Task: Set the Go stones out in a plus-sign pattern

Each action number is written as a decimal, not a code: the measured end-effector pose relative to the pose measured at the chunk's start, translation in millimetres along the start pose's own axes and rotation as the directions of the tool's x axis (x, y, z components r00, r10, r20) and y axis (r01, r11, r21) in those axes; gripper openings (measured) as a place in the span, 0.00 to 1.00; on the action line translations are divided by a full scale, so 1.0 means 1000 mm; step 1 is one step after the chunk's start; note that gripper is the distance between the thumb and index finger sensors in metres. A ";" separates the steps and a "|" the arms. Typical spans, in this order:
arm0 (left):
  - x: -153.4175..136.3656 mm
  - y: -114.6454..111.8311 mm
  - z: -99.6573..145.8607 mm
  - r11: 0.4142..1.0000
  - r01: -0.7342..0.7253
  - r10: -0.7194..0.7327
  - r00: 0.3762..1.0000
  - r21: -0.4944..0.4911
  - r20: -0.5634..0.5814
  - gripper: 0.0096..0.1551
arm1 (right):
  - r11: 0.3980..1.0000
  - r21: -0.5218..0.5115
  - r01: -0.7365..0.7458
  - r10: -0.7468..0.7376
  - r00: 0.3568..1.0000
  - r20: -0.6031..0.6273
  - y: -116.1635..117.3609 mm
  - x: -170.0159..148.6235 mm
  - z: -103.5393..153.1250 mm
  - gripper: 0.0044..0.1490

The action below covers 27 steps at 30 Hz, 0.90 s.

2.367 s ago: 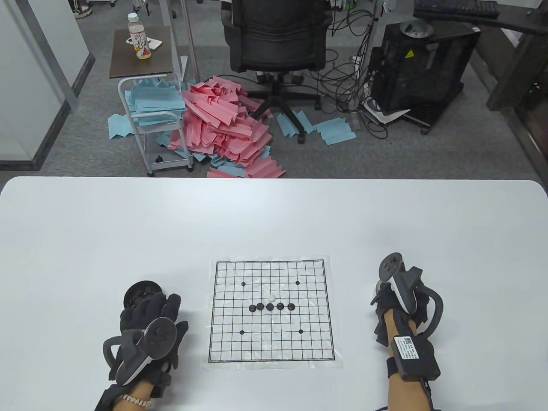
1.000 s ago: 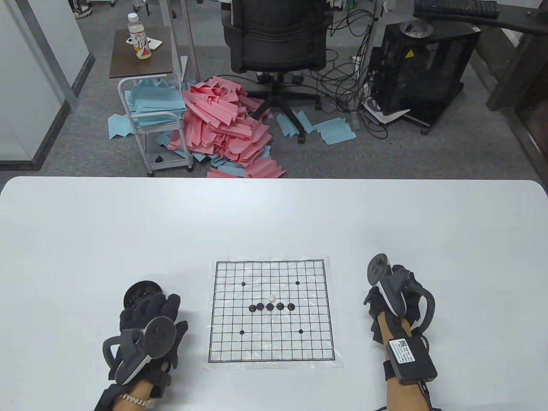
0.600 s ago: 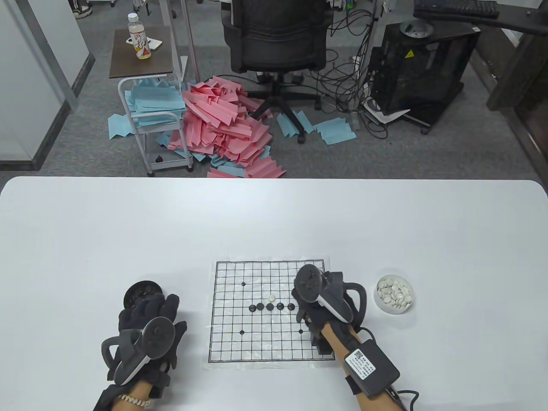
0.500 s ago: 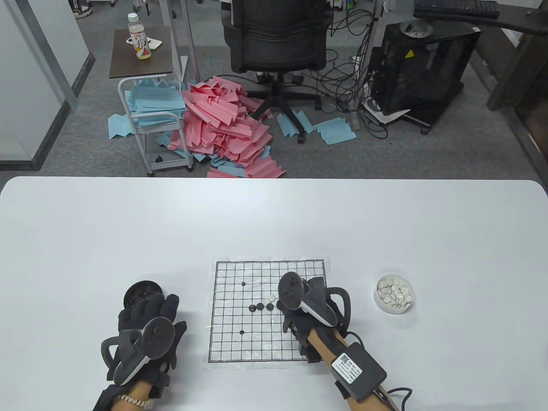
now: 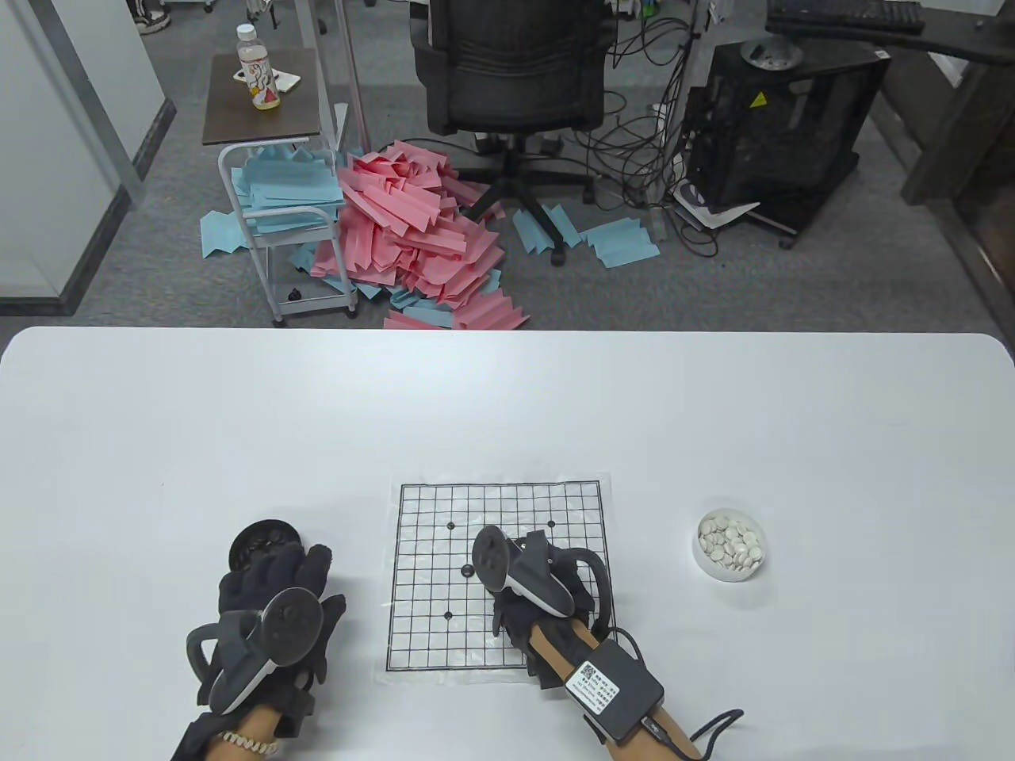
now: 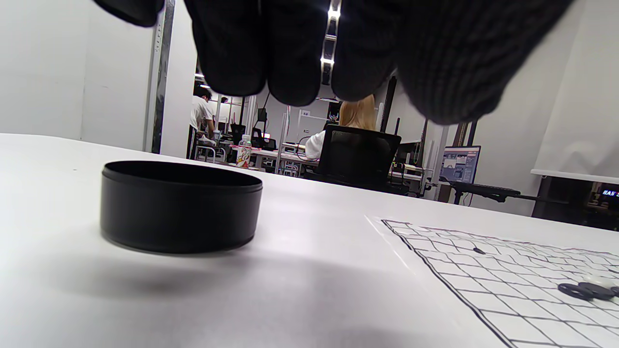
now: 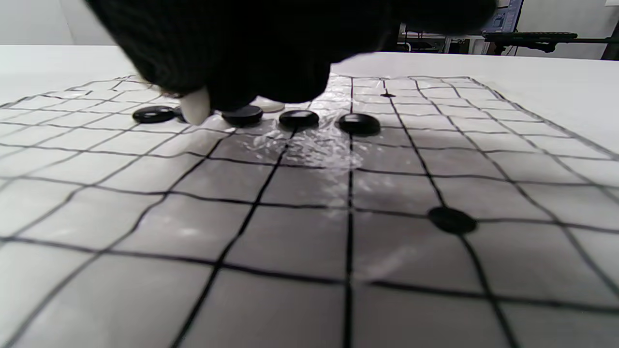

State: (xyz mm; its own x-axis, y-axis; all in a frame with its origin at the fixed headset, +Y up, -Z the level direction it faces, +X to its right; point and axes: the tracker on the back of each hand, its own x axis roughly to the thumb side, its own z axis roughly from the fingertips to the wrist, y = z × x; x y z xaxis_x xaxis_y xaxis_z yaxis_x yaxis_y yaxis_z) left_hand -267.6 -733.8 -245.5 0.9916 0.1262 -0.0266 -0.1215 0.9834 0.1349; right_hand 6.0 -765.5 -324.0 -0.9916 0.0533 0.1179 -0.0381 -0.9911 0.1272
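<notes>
Right hand [image 5: 539, 610] pinches a white stone [image 7: 195, 107] in its fingertips [image 7: 251, 82], low over the row of black stones [image 7: 299, 117] mid-board [image 5: 420, 634], forearm angled from lower right. Left hand [image 5: 273, 610] rests palm-down lower left, holding nothing, beside the black bowl [image 6: 176, 207].

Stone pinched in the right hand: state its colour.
White. The stone held in the right hand shows best in the right wrist view.

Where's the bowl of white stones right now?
In the table view the bowl of white stones sits on the table's right side, just right of the board, apart from the right hand working over the board.
</notes>
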 end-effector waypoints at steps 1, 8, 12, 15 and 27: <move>0.000 0.000 0.000 1.000 0.003 -0.003 1.000 0.002 -0.004 0.41 | 1.000 0.004 -0.002 0.002 1.000 -0.001 0.001 -0.001 0.000 0.22; 0.000 0.000 0.000 1.000 0.003 -0.003 1.000 0.001 -0.007 0.41 | 1.000 0.001 -0.013 0.013 1.000 -0.014 0.005 -0.001 -0.001 0.22; 0.000 0.000 0.000 1.000 0.006 -0.006 1.000 -0.003 -0.008 0.41 | 0.998 -0.030 -0.051 0.051 0.999 -0.014 0.004 0.000 0.001 0.21; -0.001 0.000 0.000 1.000 0.004 -0.004 1.000 -0.003 -0.009 0.41 | 0.996 -0.050 -0.069 0.068 0.998 -0.016 0.004 0.001 0.001 0.21; -0.001 0.000 0.000 1.000 0.004 -0.004 1.000 0.000 -0.008 0.41 | 0.980 -0.138 -0.146 0.146 0.989 -0.011 0.006 0.003 0.005 0.22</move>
State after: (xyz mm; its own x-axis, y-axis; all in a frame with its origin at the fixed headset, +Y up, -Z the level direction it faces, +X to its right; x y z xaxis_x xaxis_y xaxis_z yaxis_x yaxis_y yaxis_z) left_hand -268.5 -733.7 -245.2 0.9918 0.1233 -0.0346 -0.1176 0.9839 0.1345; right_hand 3.6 -770.3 -317.8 -0.9879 -0.0931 0.1239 0.0902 -0.9955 -0.0290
